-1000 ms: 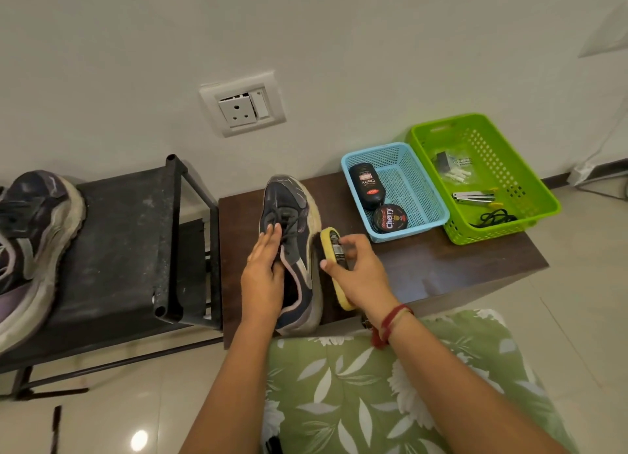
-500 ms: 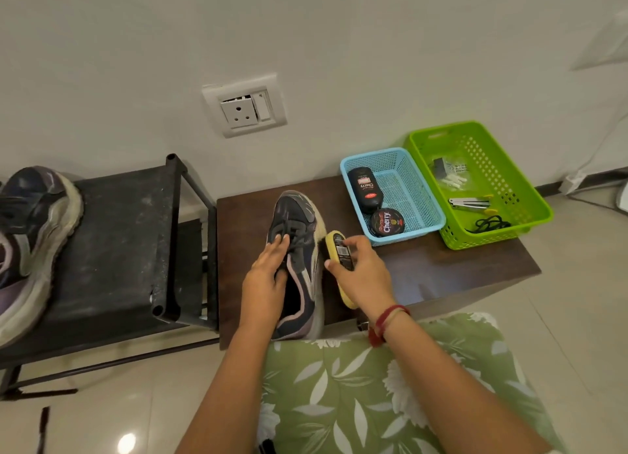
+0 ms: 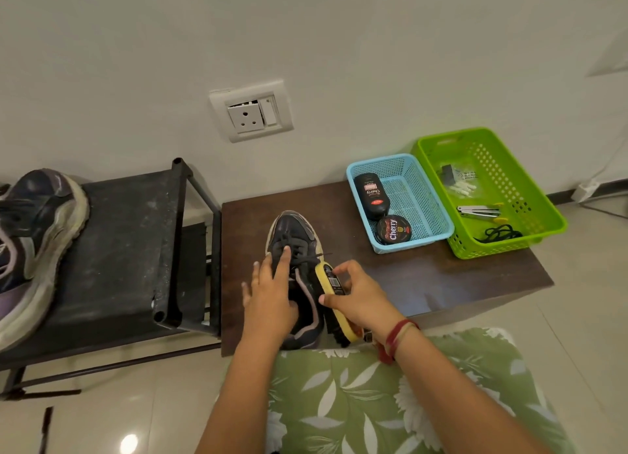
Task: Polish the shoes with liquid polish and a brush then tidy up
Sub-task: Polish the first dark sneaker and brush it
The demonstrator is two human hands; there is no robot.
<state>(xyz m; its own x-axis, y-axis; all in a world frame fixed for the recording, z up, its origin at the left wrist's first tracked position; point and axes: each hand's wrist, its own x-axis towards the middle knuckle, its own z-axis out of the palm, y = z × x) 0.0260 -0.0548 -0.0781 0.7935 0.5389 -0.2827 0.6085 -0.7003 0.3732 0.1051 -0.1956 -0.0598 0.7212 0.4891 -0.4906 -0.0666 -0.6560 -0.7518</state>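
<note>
step: brushing | shoe [image 3: 292, 229] lies on table [image 3: 441, 283], toe to the wall | my left hand [image 3: 270, 297] presses it, fingers flat | right hand [image 3: 362, 302] grips brush [image 3: 327, 278] against its side | next: I judge strokes along that side, shoe pinned

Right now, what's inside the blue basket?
Blue basket holds a black polish bottle lying flat and a round Cherry tin at its near end. The rest is bare mesh. Anything beneath those two is covered.
</note>
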